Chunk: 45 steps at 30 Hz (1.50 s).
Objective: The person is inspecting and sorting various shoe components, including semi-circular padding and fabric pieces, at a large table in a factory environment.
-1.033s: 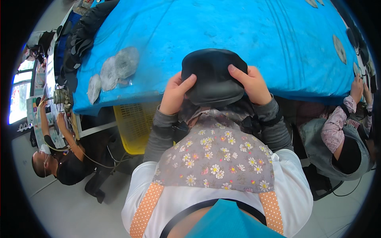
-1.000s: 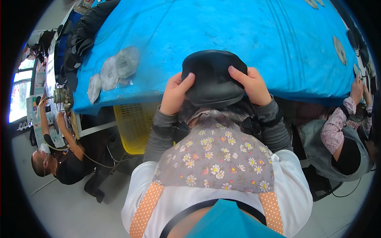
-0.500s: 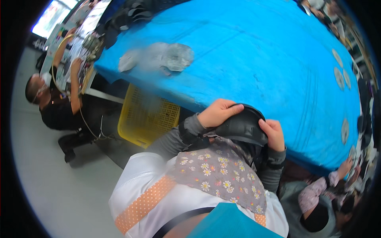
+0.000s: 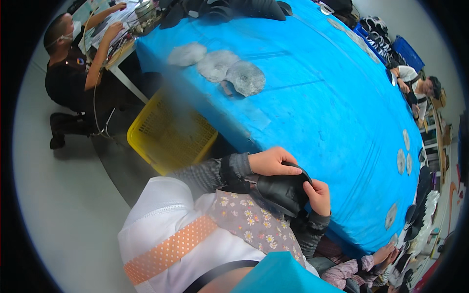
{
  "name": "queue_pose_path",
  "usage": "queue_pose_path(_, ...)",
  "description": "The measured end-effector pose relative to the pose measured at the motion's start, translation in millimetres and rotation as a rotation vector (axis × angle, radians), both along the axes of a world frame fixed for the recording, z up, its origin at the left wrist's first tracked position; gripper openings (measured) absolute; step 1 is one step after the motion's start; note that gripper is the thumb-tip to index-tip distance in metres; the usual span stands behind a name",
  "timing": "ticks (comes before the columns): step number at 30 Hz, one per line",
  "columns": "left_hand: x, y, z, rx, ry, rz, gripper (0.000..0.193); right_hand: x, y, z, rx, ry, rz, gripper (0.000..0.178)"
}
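Observation:
My left hand (image 4: 273, 162) and my right hand (image 4: 318, 196) both grip a black, smooth, curved piece (image 4: 281, 191) that looks like a slipper or shoe upper. It is held above my lap, just off the near edge of the blue-covered table (image 4: 312, 112). The left thumb lies along its upper rim with the fingers behind it. At the right rim, my right thumb and fingers close on the edge. Part of the piece's underside is hidden by my hands and apron.
Several round grey discs (image 4: 245, 78) lie on the table. Black curved pieces (image 4: 259, 9) are heaped at its far left. A yellow basket (image 4: 171, 134) stands below the table's left edge. One person (image 4: 73, 73) works at the left; others sit along the right.
Both hands have brought the black piece lower and slightly left, tilting it so its surface turns. My view has shifted, showing more of the far right side of the room.

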State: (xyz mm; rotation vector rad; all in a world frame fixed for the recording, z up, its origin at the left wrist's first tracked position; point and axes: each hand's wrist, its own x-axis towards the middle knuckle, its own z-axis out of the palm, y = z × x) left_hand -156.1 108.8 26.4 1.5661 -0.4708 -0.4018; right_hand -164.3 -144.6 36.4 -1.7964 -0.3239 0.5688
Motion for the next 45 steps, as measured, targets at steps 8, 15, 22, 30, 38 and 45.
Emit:
queue_pose_path(8,-13,43,-10,-0.114,0.135,-0.102,0.041,7,18,-6,0.086,-0.14,-0.185,0.028)
queue_pose_path(15,-81,194,-46,-0.111,0.33,0.403,0.047,27,0,-33,-0.036,-0.242,-0.34,0.022)
queue_pose_path(22,-171,291,-190,-0.164,0.604,1.058,0.048,31,2,-46,-0.094,-0.287,-0.371,0.022)
queue_pose_path(30,-217,297,-419,0.377,1.01,1.575,0.045,32,9,-46,-0.178,-0.329,-0.387,0.021)
queue_pose_path(38,-203,317,-493,1.002,1.051,0.918,0.031,31,11,-46,-0.182,-0.348,-0.412,0.021)
queue_pose_path(45,-207,317,-504,1.506,0.527,0.699,0.033,31,9,-48,-0.191,-0.354,-0.416,0.021)
